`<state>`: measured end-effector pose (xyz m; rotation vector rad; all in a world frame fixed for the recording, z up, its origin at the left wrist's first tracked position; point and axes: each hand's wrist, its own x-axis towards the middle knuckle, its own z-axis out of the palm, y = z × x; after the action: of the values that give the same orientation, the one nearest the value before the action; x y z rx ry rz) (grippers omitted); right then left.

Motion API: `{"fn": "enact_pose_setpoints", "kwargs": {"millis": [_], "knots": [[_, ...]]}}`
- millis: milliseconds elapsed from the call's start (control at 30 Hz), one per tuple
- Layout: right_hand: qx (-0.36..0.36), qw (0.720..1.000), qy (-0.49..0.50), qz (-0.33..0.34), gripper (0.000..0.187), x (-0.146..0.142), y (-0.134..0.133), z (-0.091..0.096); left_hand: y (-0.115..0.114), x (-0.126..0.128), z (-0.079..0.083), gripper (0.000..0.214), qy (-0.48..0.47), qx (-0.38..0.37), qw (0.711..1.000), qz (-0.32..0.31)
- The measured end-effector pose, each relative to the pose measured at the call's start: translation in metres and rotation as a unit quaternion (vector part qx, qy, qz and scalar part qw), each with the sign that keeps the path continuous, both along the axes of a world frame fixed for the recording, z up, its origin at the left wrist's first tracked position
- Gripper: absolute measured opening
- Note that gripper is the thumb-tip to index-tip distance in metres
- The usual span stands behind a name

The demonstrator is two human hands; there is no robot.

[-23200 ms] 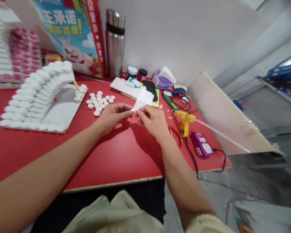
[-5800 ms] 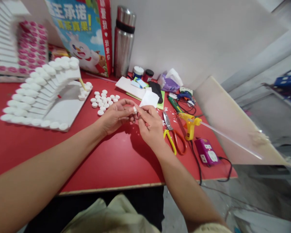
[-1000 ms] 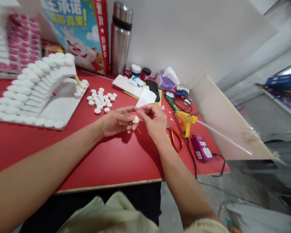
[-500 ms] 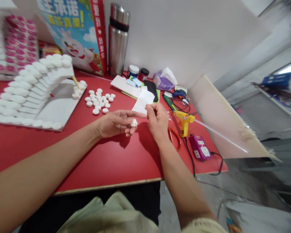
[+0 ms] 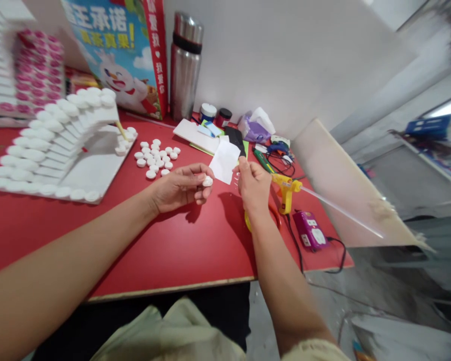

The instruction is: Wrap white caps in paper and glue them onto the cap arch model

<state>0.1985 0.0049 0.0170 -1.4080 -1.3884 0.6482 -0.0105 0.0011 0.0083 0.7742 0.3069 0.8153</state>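
My left hand (image 5: 178, 188) pinches a small white round piece (image 5: 208, 181) between thumb and fingers, above the red table (image 5: 165, 250). To its right, my right hand (image 5: 256, 188) has thumb and forefinger pressed together; what they hold, if anything, is too small to make out. White paper (image 5: 224, 158) lies just beyond both hands, with tiny white scraps beside it. Similar white round pieces (image 5: 158, 156) lie loosely grouped left of the paper. Farther left stands a white curved model (image 5: 73, 150) with slats, edged by rows of white rounded pieces.
A yellow glue gun (image 5: 285, 188) with a clear stick lies right of my right hand, near a purple power adapter (image 5: 310, 230) and its cables. Partly under my right wrist are scissor handles (image 5: 247, 220). A steel flask (image 5: 186, 67) and a printed bag (image 5: 124, 55) stand behind.
My right hand has moved right, away from the left hand, whose forefinger has curled in from a stretched position. The white piece stays in my left hand. The view has shifted slightly.
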Motion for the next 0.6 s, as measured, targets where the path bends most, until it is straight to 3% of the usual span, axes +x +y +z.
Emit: {"fn": "enact_pose_setpoints", "kwargs": {"millis": [100,200,300,400,600], "knots": [[0.004,0.998,0.065,0.019,0.044,-0.0039,0.0001,-0.0021,-0.0004,0.0007,0.0009,0.017,0.003,-0.003,1.0,0.011],[-0.046,0.986,0.144,0.07,0.039,-0.0079,-0.0006,-0.0014,0.0004,0.0015,0.0007,0.02,0.005,-0.009,1.0,0.025],[-0.097,0.961,0.224,0.129,0.03,-0.01,-0.0011,0.0002,0.002,0.0022,0.0001,0.021,0.005,-0.017,0.998,0.058],[-0.132,0.934,0.28,0.177,0.038,-0.0107,-0.0018,0.0002,0.0039,0.0025,0.0,0.02,0.005,-0.031,0.995,0.098],[-0.138,0.93,0.293,0.174,0.034,-0.0106,-0.004,0.0011,0.0047,0.0023,0.0007,0.017,0.019,-0.04,0.993,0.11]]}}
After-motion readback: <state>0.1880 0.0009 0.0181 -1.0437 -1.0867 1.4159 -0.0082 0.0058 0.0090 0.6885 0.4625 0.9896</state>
